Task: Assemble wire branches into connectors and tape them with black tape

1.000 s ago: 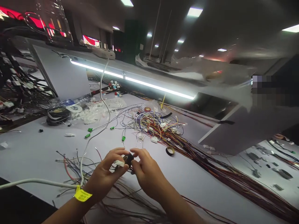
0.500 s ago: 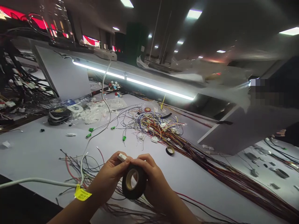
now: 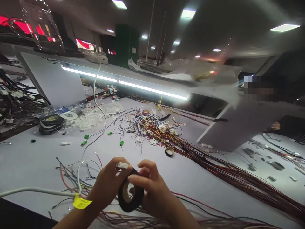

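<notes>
Between the thumb and fingers of my left hand (image 3: 107, 183) is a small white connector (image 3: 122, 165). A roll of black tape (image 3: 125, 206) hangs just below it, its round hole facing me. My right hand (image 3: 154, 187) is on the roll's right side, with its thumb and fingers bent over the upper rim. Whether a wire or tape end runs between the hands is hidden by the fingers. Loose wires (image 3: 69, 178) with bare terminals lie left of and beneath my hands.
A thick wire bundle (image 3: 207, 165) crosses to the lower right from a tangle with connectors (image 3: 152, 142). Nearby are a smaller tape roll (image 3: 169, 152), green connectors (image 3: 122, 143) and plastic bags (image 3: 92, 119). A white cable (image 3: 40, 190) with a yellow label (image 3: 81, 202) passes at left. Another person (image 3: 276, 125) is at right.
My right hand's fingers have lifted and spread away from the left fingertips. The tape roll has shifted slightly left and down, and the connector has turned more level. The whole view has swung a little.
</notes>
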A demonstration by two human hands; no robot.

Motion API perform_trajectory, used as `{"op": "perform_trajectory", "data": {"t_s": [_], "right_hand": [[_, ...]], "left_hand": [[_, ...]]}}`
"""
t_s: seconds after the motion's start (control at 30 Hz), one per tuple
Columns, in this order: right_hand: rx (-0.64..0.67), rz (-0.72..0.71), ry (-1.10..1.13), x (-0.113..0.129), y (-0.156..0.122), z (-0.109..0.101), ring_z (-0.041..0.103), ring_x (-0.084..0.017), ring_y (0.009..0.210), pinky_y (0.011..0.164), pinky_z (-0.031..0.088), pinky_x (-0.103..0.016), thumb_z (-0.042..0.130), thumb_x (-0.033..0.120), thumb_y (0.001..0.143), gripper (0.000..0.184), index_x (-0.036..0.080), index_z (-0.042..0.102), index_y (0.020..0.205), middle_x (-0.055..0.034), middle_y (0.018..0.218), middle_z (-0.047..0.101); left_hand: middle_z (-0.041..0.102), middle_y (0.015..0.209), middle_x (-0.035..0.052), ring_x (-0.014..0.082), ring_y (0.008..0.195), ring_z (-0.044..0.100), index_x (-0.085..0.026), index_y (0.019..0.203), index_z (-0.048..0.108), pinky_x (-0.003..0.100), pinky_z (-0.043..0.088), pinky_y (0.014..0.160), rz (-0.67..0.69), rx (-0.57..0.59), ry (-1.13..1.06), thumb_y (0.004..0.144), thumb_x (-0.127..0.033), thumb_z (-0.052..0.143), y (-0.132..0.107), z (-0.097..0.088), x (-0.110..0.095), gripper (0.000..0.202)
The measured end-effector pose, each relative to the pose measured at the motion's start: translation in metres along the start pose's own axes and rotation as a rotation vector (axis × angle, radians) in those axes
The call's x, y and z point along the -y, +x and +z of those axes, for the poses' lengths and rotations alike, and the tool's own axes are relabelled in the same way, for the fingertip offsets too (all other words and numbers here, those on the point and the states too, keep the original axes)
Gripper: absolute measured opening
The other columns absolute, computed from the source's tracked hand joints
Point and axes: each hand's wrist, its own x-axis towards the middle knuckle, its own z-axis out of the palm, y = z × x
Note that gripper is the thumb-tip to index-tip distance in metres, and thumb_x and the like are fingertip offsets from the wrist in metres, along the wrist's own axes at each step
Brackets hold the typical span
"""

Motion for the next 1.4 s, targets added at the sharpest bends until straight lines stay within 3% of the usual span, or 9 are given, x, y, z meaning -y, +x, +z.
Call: {"op": "perform_trajectory", "data": {"t_s": [0.07,0.27,0.47,0.67,0.77,0.9,1.07,1.2,1.4], "right_hand": [[-0.071,0.010,0.017,0.001,0.000,0.000,0.060,-0.016,0.081,0.069,0.052,-0.032,0.055,0.010,0.079,0.036,0.030,0.059,0.109,-0.0066,0.113,0.053],[-0.311,0.807,0.737,0.004,0.015,-0.002,0.051,-0.005,0.039,0.029,0.029,-0.016,0.054,0.039,0.088,0.033,0.025,0.043,0.115,-0.0038,0.102,0.056],[-0.236,0.916,0.689,-0.003,0.025,-0.006,0.044,0.000,0.032,0.024,0.022,-0.013,0.069,0.037,0.076,0.044,0.023,0.048,0.112,-0.0034,0.103,0.058],[-0.174,0.880,0.688,-0.015,0.021,-0.004,0.043,-0.001,0.033,0.026,0.024,-0.014,0.066,0.027,0.072,0.038,0.026,0.044,0.103,0.0004,0.102,0.054],[-0.406,0.539,0.590,-0.017,0.005,0.000,0.050,-0.004,0.051,0.044,0.042,-0.019,0.057,0.020,0.079,0.028,0.027,0.045,0.103,-0.0032,0.111,0.051],[-0.245,0.114,0.187,-0.017,-0.012,0.003,0.057,-0.013,0.075,0.071,0.051,-0.032,0.061,0.015,0.080,0.028,0.028,0.059,0.104,-0.0071,0.119,0.050],[-0.525,0.503,0.484,-0.009,-0.001,-0.003,0.065,-0.016,0.065,0.052,0.050,-0.028,0.050,0.029,0.090,0.012,0.026,0.050,0.101,-0.0063,0.102,0.061],[-0.461,0.886,0.767,-0.002,0.014,-0.010,0.057,-0.010,0.040,0.030,0.032,-0.018,0.060,0.026,0.077,0.060,0.032,0.028,0.128,-0.0062,0.111,0.057],[-0.447,0.447,0.553,-0.008,-0.006,-0.008,0.059,-0.009,0.063,0.046,0.045,-0.021,0.059,0.012,0.070,0.053,0.032,0.047,0.118,-0.0050,0.121,0.048]], "left_hand": [[0.064,0.064,-0.0017,0.0144,0.055,0.058,-0.021,0.079,0.060,0.024,0.046,0.049,-0.004,-0.071,-0.006,0.079,-0.038,0.067,-0.004,0.004,0.004,0.019],[0.071,0.110,0.0040,0.0230,0.112,0.060,-0.025,0.088,0.059,0.040,0.048,0.094,0.670,0.127,0.067,0.083,-0.015,0.063,0.010,0.005,0.000,0.012],[0.076,0.089,-0.0013,0.0197,0.102,0.066,-0.027,0.100,0.061,0.048,0.028,0.113,0.973,0.364,0.332,0.078,-0.006,0.065,0.028,0.009,-0.019,0.030],[0.072,0.076,0.0004,0.0156,0.069,0.067,-0.024,0.087,0.064,0.028,0.053,0.070,0.607,0.382,0.176,0.087,-0.015,0.056,0.023,0.020,-0.026,0.012],[0.070,0.086,0.0008,0.0133,0.063,0.062,-0.023,0.088,0.062,0.024,0.050,0.058,0.297,0.170,0.067,0.086,-0.026,0.059,0.023,0.023,-0.020,0.004],[0.065,0.109,0.0045,0.0092,0.058,0.055,-0.022,0.095,0.060,0.023,0.047,0.053,0.108,0.114,-0.159,0.084,-0.033,0.063,0.025,0.028,-0.012,0.016],[0.070,0.082,0.0023,0.0160,0.075,0.063,-0.021,0.087,0.059,0.030,0.051,0.073,0.133,0.044,-0.254,0.086,-0.029,0.062,0.019,0.031,0.000,0.008],[0.071,0.086,0.0033,0.0207,0.099,0.061,-0.024,0.091,0.057,0.036,0.049,0.084,0.398,0.239,-0.237,0.089,-0.026,0.059,0.023,0.031,0.004,0.004],[0.065,0.090,0.0003,0.0110,0.063,0.061,-0.024,0.097,0.049,0.026,0.050,0.058,0.348,0.343,-0.106,0.092,-0.026,0.053,0.036,0.041,-0.010,0.007]]}}
